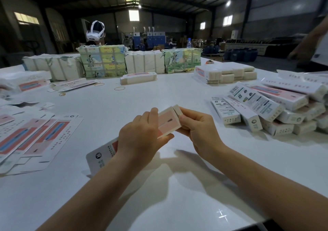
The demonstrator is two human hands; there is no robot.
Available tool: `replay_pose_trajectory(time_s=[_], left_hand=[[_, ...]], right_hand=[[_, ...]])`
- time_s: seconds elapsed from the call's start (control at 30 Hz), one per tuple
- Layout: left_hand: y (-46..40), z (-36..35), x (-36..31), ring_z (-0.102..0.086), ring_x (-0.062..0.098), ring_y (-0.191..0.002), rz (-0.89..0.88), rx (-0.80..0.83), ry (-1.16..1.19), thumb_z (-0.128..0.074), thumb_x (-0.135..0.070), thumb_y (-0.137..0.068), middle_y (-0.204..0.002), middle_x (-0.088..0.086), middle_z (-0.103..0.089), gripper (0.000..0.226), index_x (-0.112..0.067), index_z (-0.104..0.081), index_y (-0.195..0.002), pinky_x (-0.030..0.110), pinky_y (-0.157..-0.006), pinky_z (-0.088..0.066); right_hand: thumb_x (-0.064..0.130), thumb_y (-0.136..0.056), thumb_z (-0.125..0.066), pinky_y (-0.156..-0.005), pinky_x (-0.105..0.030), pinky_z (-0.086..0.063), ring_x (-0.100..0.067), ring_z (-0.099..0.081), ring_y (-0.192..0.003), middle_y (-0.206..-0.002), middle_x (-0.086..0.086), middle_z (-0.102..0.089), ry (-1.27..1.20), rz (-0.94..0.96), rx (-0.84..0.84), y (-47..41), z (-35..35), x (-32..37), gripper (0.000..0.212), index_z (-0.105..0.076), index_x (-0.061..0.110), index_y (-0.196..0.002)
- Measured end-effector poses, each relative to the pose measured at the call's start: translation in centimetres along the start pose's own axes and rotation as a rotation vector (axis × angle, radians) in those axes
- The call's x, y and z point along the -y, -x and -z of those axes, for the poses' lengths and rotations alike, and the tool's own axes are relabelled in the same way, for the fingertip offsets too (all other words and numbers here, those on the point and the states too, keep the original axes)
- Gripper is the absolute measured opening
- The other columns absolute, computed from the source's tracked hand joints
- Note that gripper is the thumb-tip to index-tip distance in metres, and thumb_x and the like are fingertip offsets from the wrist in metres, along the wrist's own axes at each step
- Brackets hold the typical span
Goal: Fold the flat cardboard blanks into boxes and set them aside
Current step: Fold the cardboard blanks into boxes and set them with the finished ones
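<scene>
A person's 2 bare forearms reach forward over a white table (124, 106) in a dim warehouse. Both hands hold 1 partly folded cardboard box (168, 122), pink on its top face, lifted just above the table near the middle of the view. The left hand (140, 136) wraps around the box's near half, fingers curled over the top and thumb underneath. The right hand (197, 129) pinches the far end, its fingertips on a small end flap (177, 110) that stands up from the box. The box's near end, white with a round logo, sticks out below the left wrist.

To the left, flat blanks (33, 138) printed in pink and blue lie fanned on the table. To the right, a heap of finished boxes (276, 110) lies jumbled, some stacked on others. Farther back sit strapped bundles of blanks (103, 60) in a row, with a shorter stack (229, 72) to the right. 3 rubber bands (119, 88) lie loose on the table. Behind the bundles, a white headset (95, 30) is visible on another person
</scene>
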State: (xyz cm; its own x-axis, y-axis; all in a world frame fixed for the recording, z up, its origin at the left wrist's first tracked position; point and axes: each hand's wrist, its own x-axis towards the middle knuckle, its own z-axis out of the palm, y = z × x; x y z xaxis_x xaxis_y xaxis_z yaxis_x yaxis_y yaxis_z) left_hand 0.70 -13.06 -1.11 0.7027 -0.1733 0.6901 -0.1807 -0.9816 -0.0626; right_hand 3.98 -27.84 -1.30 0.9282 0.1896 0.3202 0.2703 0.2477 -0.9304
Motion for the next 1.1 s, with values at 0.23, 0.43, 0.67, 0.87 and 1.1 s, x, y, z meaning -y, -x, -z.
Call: replay_pose_trajectory(time_s=[0.23,0.43,0.67,0.87,1.1], left_hand=[[0.0,-0.3,0.0,-0.060,0.026,-0.051,-0.078,-0.007,-0.139,-0.085,-0.052,-0.052,-0.070,0.012,-0.065,0.077,0.004,-0.067,-0.102,0.027,-0.039,-0.044],[-0.1,-0.2,-0.1,-0.059,0.025,-0.048,-0.009,-0.004,-0.110,-0.081,-0.052,-0.057,-0.066,0.010,-0.064,0.072,0.005,-0.068,-0.100,0.025,-0.037,-0.041],[-0.1,-0.1,0.5,-0.061,0.032,-0.052,-0.033,0.023,-0.100,-0.086,-0.041,-0.056,-0.071,0.017,-0.065,0.072,0.008,-0.065,-0.104,0.031,-0.038,-0.044],[0.2,-0.8,2.7,-0.061,0.018,-0.090,-0.050,0.131,0.065,-0.062,-0.057,-0.078,-0.109,-0.006,-0.063,0.063,-0.023,-0.048,-0.130,0.031,-0.065,-0.047],[-0.2,-5.2,5.6,-0.067,0.028,-0.094,-0.220,0.082,0.218,-0.037,-0.079,-0.073,-0.113,0.007,-0.067,0.079,-0.022,-0.060,-0.122,0.042,-0.082,-0.049]], right_hand=[[-0.003,-0.085,-0.047,-0.086,-0.043,-0.056,-0.029,-0.068,-0.089,-0.086,-0.003,-0.075,0.244,0.066,-0.064,0.1,0.1,-0.2,0.046,-0.077,0.031,-0.078],[0.011,-0.092,-0.043,-0.053,-0.012,-0.039,-0.004,-0.051,-0.057,-0.065,0.013,-0.062,0.594,0.267,-0.023,1.2,-0.6,-0.5,0.024,-0.065,0.020,-0.089],[0.008,-0.089,-0.050,-0.089,-0.010,-0.041,-0.007,-0.055,-0.105,-0.133,0.003,-0.055,0.754,0.166,0.125,1.5,-1.1,-1.2,0.063,-0.031,0.022,-0.147],[0.020,-0.083,-0.067,-0.115,-0.032,-0.024,-0.011,-0.022,-0.143,-0.159,-0.003,-0.013,1.102,0.432,0.323,1.0,-0.7,-0.2,0.096,0.004,0.036,-0.146],[0.024,-0.092,-0.061,-0.094,-0.053,-0.039,-0.043,-0.041,-0.117,-0.141,-0.025,-0.039,1.432,0.691,0.544,0.2,0.7,0.4,0.066,-0.029,0.012,-0.149]])
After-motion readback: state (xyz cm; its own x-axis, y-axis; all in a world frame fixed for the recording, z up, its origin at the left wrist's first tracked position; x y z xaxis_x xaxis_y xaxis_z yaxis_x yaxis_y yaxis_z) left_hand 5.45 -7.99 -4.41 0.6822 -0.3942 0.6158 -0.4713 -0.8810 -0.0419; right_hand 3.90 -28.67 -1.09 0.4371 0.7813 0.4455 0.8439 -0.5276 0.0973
